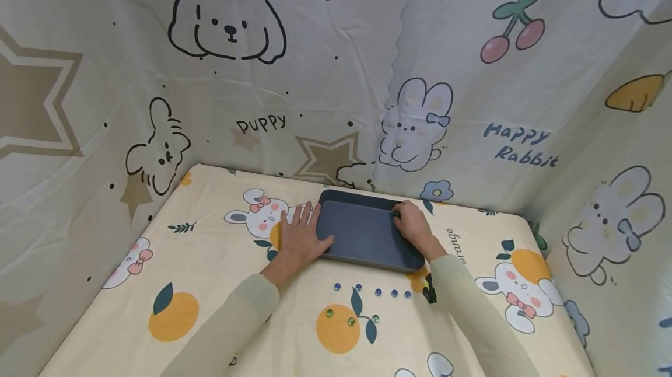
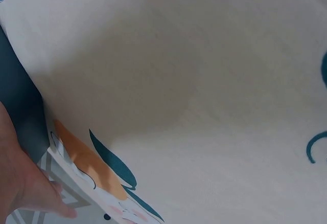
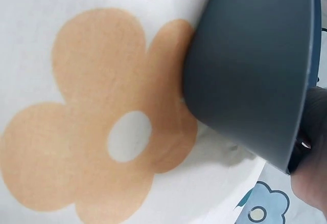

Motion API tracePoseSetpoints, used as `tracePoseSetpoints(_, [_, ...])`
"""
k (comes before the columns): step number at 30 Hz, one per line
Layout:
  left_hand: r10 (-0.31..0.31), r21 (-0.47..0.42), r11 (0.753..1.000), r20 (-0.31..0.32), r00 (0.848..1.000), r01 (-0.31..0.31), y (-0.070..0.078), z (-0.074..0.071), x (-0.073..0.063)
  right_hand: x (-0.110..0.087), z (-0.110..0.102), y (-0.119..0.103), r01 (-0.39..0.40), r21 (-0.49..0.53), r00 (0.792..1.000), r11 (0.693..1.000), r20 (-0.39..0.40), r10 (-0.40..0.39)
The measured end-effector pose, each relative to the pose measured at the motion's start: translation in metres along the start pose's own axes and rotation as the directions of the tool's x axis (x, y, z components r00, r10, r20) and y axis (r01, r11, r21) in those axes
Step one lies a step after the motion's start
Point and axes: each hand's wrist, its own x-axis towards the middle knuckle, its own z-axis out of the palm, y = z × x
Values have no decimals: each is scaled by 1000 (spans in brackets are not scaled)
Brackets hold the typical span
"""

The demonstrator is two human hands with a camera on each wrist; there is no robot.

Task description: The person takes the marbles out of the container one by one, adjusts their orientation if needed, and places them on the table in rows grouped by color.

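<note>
A dark blue-grey rectangular tray [image 1: 362,231] lies near the back edge of the cloth-covered table. At its left end my left hand [image 1: 300,237] lies with fingers spread and straight, the thumb over the rim. My right hand [image 1: 413,224] has its fingers curled at the tray's right rim and grips it there. In the right wrist view, the tray's outer wall [image 3: 250,70] stands close over an orange flower print, with part of the right hand [image 3: 311,178] at the rim. The left wrist view catches only the left hand's edge [image 2: 30,183] beside the tray [image 2: 23,101].
In front of the tray, several blue glass marbles [image 1: 378,292] form a loose row. Three green marbles [image 1: 351,321] lie nearer, around a printed orange. A small black and yellow object [image 1: 429,289] shows beside the right sleeve. Printed curtains [image 1: 336,91] enclose the table's back and sides.
</note>
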Motion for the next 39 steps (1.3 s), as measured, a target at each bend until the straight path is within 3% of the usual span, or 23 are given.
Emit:
tracePoseSetpoints(10, [4,-13,1000,-7,1000,-4,2,1,0,-3,-2,0,19,-10,1000,1000,-19,-20])
tracePoseSetpoints(16, [2,-8,1000,-6,1000,-2,3,1,1,-6,-2,-2,64,54,993,997,-102,-58])
tracePoseSetpoints(20, [2,-15,1000,8,1000,-2,2,1,0,-14,-6,-8,35,103,995,994,-101,-24])
tracePoseSetpoints(25, [2,-25,1000,6,1000,-2,1,1,0,-34,-15,-18,10,204,995,979,-95,9])
tracePoseSetpoints(33, [2,-40,999,0,1000,-2,-1,1,1,-81,-25,-30,14,362,996,932,-88,19])
tracePoseSetpoints(39, [3,-36,999,4,1000,-3,-2,0,1,-119,-27,-39,83,430,991,899,-130,-30])
